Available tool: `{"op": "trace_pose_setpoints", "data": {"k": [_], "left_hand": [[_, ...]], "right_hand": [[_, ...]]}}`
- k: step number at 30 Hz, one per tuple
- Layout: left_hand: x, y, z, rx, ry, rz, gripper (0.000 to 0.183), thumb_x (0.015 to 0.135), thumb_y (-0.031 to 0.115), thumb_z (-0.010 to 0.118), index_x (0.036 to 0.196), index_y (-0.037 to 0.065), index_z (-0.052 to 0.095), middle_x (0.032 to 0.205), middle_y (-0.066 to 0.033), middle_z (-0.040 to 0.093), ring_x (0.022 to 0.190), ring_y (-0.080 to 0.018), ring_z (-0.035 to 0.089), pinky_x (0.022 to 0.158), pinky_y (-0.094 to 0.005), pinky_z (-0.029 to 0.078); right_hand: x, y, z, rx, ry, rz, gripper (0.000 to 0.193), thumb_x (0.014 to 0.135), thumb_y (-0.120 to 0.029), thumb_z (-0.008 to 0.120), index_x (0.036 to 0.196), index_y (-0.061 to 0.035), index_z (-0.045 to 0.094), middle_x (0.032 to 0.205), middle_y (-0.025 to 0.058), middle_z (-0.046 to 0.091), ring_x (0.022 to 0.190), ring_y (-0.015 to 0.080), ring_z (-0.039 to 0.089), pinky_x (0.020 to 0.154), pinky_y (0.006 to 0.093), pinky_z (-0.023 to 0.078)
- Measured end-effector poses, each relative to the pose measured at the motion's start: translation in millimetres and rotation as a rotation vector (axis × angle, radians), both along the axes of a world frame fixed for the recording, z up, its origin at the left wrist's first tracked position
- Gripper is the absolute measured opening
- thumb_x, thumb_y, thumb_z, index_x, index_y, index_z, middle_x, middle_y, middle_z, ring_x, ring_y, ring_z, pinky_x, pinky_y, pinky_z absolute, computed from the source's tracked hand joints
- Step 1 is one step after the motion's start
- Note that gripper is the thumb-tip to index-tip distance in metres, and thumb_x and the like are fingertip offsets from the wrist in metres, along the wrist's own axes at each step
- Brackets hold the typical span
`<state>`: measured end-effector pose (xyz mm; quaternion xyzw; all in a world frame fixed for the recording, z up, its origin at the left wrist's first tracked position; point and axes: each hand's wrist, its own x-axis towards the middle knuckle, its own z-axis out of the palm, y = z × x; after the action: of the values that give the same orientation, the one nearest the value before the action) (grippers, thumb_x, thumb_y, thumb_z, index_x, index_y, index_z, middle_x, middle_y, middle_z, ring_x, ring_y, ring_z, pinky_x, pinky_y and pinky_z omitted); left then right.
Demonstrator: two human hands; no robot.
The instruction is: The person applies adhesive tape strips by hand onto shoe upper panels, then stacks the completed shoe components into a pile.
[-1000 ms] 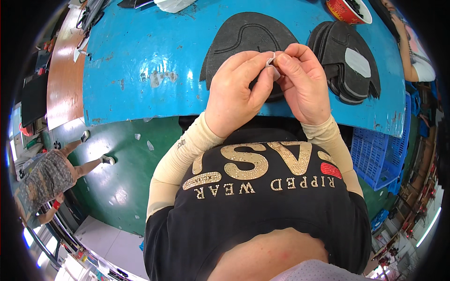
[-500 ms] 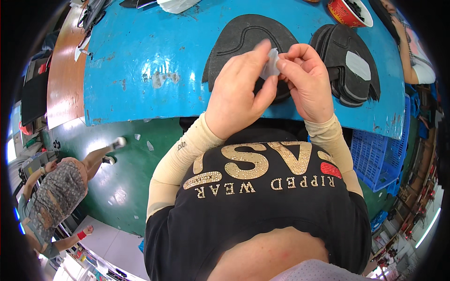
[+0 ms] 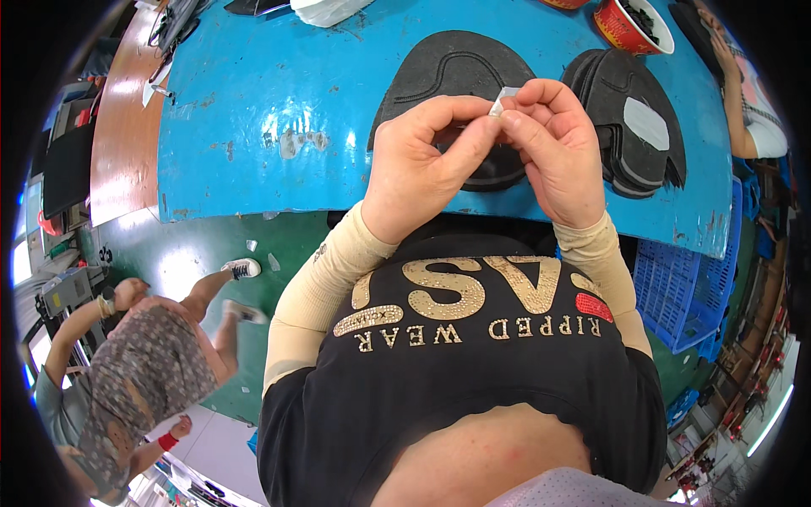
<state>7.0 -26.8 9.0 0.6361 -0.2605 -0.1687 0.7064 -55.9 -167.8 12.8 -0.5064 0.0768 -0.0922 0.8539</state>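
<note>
Between the fingertips of both hands is a small piece of whitish, translucent film [image 3: 505, 99]. My left hand [image 3: 427, 165] pinches its lower left edge with thumb and forefinger, while my right hand [image 3: 559, 144] grips it from the other side; the fingertips nearly meet. Behind the hands, a dark grey rounded foam-like panel [image 3: 456, 63] with a curved raised line lies on the blue table, its near part partly hidden by my hands. To the right of my right hand sits a stack of similar dark panels [image 3: 604, 80], with a whitish oval patch [image 3: 646, 124] on top.
The blue table [image 3: 253, 93] bears a red-and-yellow bowl [image 3: 623, 29] of black bits at the far right and a white bundle [image 3: 325, 8] at the back. A blue crate [image 3: 684, 287] stands below right. One person [image 3: 152, 363] walks at left; another person's arm [image 3: 737, 110] shows at right.
My left hand's fingers have closed in on the film, which now shows smaller and folded or bunched between the fingertips. The person at left has moved nearer.
</note>
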Motion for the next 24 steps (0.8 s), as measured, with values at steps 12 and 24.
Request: {"op": "trace_pose_setpoints", "data": {"k": [12, 24], "left_hand": [[-1, -4, 2, 0.072, 0.020, 0.097, 0.015, 0.085, 0.011, 0.060, 0.089, -0.003, 0.066, 0.076, -0.0053, 0.067, 0.068, -0.0054, 0.058, 0.060, -0.0193, 0.047], [-1, -4, 2, -0.040, 0.222, 0.037, 0.017, 0.087, 0.012, 0.058, 0.089, -0.002, 0.067, 0.074, -0.0003, 0.063, 0.063, -0.0019, 0.049, 0.053, -0.0162, 0.040]], "right_hand": [[-1, 1, -13, -0.173, -0.101, -0.068, 0.017, 0.087, -0.003, 0.058, 0.099, -0.0018, 0.046, 0.091, 0.0069, 0.061, 0.084, 0.0100, 0.059, 0.076, 0.0205, 0.049], [-3, 1, -13, -0.230, -0.100, -0.076, 0.018, 0.087, -0.003, 0.057, 0.101, -0.0025, 0.045, 0.092, 0.0054, 0.059, 0.085, 0.0085, 0.058, 0.076, 0.0202, 0.048]]}}
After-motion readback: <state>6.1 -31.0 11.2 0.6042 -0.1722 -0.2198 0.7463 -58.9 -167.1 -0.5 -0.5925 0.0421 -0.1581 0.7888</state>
